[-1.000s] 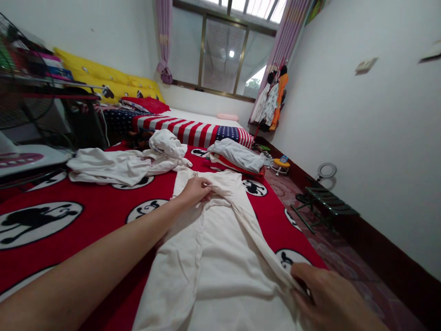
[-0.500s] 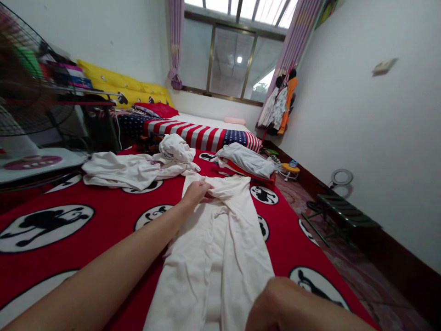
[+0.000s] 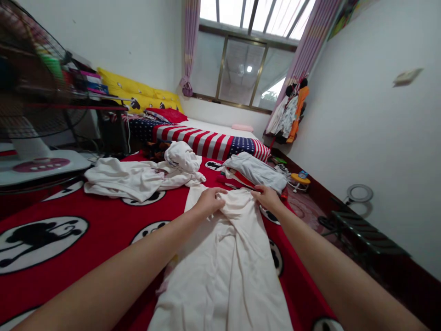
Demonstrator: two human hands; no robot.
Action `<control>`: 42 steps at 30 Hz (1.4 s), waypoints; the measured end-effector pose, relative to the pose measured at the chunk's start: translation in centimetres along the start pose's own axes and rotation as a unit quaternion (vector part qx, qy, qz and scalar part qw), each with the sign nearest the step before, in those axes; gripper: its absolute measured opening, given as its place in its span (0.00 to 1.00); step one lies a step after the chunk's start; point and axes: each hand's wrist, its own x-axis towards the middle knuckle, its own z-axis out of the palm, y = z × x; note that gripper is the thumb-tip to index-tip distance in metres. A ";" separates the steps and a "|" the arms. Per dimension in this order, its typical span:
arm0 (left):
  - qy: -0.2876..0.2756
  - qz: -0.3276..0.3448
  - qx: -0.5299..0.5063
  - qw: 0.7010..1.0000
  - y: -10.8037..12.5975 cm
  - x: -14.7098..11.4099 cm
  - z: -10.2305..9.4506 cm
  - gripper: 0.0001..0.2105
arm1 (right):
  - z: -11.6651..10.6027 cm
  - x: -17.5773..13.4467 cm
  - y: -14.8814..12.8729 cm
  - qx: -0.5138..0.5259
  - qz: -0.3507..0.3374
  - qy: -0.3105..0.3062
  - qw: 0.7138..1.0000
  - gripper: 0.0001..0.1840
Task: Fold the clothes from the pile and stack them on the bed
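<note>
A pair of white trousers [image 3: 220, 271] lies lengthwise on the red blanket [image 3: 113, 230], its legs running toward me and its waist at the far end. My left hand [image 3: 211, 201] is closed on the cloth near the left side of the waist, thumb and fingers pinching a fold. At the right corner of the waist, my right hand [image 3: 267, 198] pinches the edge of the fabric. Creases run across the cloth between both hands.
Crumpled white clothes [image 3: 127, 179] lie at the left, and a folded pile of clothes [image 3: 255, 168] sits beyond my right hand. A fan [image 3: 44, 161] stands at far left. Right of the blanket are a dark green folding stool [image 3: 368, 232] and a yellow stool [image 3: 300, 179].
My right hand has moved from the near end of the trousers up to the right corner of the waist. My left hand stays at the waist. The view has shifted slightly.
</note>
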 end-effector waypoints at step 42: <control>-0.256 0.298 0.206 0.896 -2.6 -16.0 -11.3 0.11 | -4.5 -23.1 1.2 -0.007 -0.451 -0.112 0.885 0.20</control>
